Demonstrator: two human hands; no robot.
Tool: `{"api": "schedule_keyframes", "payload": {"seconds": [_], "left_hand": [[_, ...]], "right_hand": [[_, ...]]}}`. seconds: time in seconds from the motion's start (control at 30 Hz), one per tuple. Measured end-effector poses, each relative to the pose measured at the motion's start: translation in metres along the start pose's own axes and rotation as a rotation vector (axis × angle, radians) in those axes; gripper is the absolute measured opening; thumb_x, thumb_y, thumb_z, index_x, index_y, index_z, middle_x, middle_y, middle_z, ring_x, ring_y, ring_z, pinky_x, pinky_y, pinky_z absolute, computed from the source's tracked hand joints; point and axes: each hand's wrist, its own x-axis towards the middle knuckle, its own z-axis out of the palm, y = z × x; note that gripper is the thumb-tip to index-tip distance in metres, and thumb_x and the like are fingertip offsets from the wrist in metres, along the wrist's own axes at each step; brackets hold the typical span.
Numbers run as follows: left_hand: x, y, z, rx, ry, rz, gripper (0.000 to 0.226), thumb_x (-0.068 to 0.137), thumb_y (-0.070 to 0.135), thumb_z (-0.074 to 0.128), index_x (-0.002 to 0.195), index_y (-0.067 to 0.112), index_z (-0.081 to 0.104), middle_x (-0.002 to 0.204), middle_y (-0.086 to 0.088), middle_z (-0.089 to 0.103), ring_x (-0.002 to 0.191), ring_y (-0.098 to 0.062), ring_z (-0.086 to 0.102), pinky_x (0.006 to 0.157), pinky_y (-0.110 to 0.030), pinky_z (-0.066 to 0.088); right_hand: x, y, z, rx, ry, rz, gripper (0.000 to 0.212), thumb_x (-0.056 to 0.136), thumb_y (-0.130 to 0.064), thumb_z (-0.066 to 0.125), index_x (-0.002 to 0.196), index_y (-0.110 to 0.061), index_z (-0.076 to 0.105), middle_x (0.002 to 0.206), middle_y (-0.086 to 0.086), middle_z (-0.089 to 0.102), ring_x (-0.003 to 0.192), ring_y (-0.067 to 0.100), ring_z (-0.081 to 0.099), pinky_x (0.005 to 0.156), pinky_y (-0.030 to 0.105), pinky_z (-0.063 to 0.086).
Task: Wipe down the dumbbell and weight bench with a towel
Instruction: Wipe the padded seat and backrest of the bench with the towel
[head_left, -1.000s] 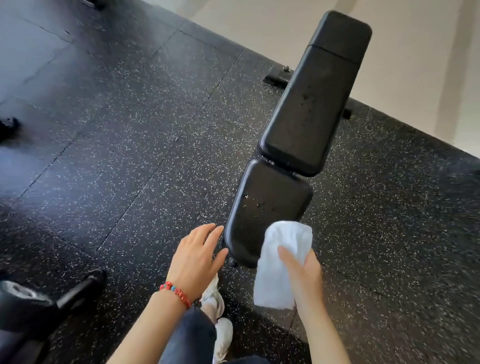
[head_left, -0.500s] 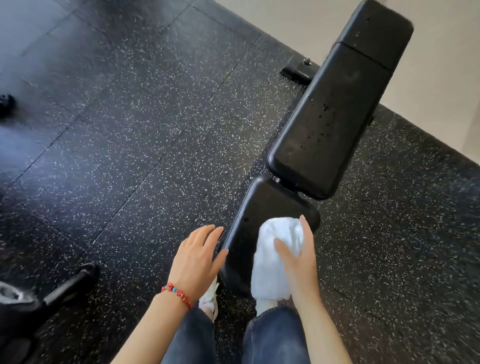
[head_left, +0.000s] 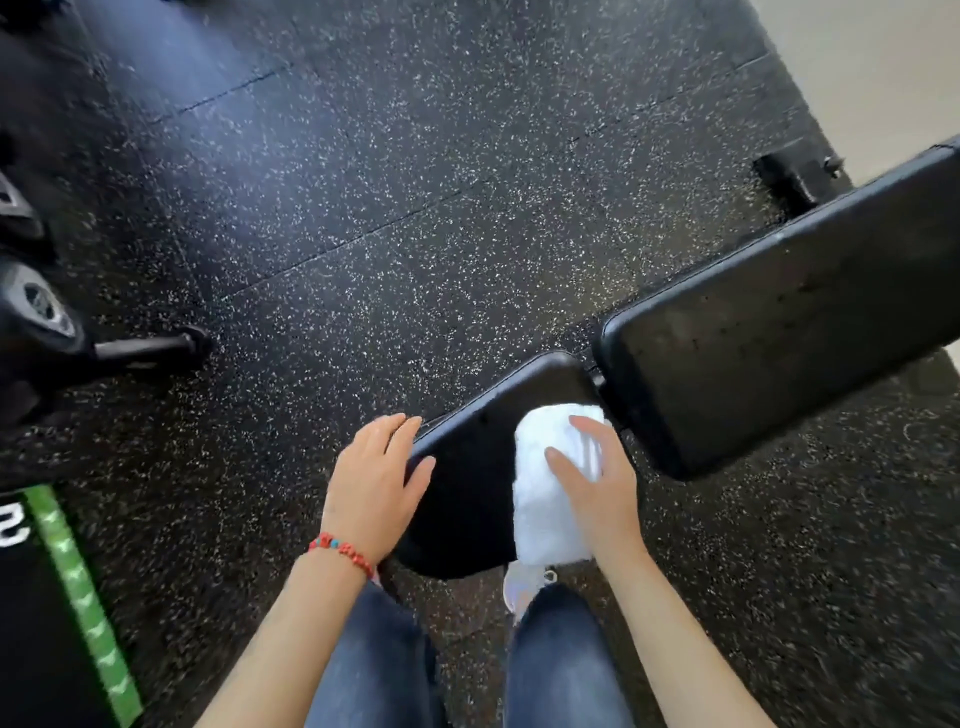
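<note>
The black weight bench has a seat pad (head_left: 467, 478) in front of me and a longer back pad (head_left: 779, 338) running off to the upper right. A folded white towel (head_left: 545, 514) lies on the right half of the seat pad. My right hand (head_left: 597, 478) presses flat on the towel with straight fingers. My left hand (head_left: 374, 478) rests on the seat pad's left edge, fingers relaxed. A black dumbbell (head_left: 47, 322) lies on the floor at the far left, partly cut off by the frame.
Black speckled rubber floor tiles (head_left: 389, 208) cover the room. A black mat with a green stripe (head_left: 83, 597) lies at the lower left. The bench's foot (head_left: 795, 176) sticks out at the upper right near a pale floor strip. My legs and shoe are below the seat.
My right hand brought the towel from the seat's near end onto the pad and slid it toward the back pad. The view swung, so the bench now points to the right.
</note>
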Motion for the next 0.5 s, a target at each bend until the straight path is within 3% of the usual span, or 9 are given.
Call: {"api": "schedule_keyframes", "payload": {"seconds": [0.2,0.33,0.4,0.5], "left_hand": [[-0.041,-0.002,0.048,0.009,0.011,-0.138,0.043,0.082,0.026,0.053,0.109,-0.007,0.064,0.110,-0.024,0.063,0.102,-0.040,0.061,0.081,-0.050,0.051],[-0.060,-0.014,0.081,0.037,-0.002,-0.215,0.046,0.074,0.010,0.077,0.113,-0.008,0.061,0.118,-0.027,0.060,0.107,-0.043,0.058,0.083,-0.054,0.050],[-0.065,-0.021,0.095,0.042,0.004,-0.229,0.051,0.071,0.008,0.078,0.116,-0.007,0.060,0.121,-0.027,0.058,0.109,-0.044,0.057,0.085,-0.055,0.049],[-0.071,-0.032,0.119,0.056,0.032,-0.217,0.051,0.076,0.010,0.074,0.121,-0.007,0.056,0.127,-0.028,0.053,0.114,-0.044,0.053,0.089,-0.056,0.047]], "right_hand": [[0.021,0.030,-0.007,-0.072,-0.119,-0.078,0.039,0.080,-0.011,0.071,0.112,-0.026,0.055,0.114,-0.015,0.055,0.112,0.000,0.045,0.093,0.004,0.029],[0.031,0.058,0.016,-0.072,-0.161,-0.088,0.044,0.079,-0.012,0.072,0.116,-0.027,0.054,0.115,-0.021,0.053,0.112,-0.004,0.044,0.090,-0.003,0.028],[0.037,0.077,0.025,-0.174,-0.183,-0.091,0.045,0.081,-0.016,0.070,0.122,-0.027,0.052,0.116,-0.017,0.054,0.112,0.002,0.046,0.084,-0.003,0.029],[0.038,0.109,0.028,-0.555,-0.130,-0.160,0.047,0.087,-0.033,0.061,0.131,-0.035,0.044,0.121,-0.002,0.051,0.101,0.017,0.053,0.076,0.022,0.039]]}}
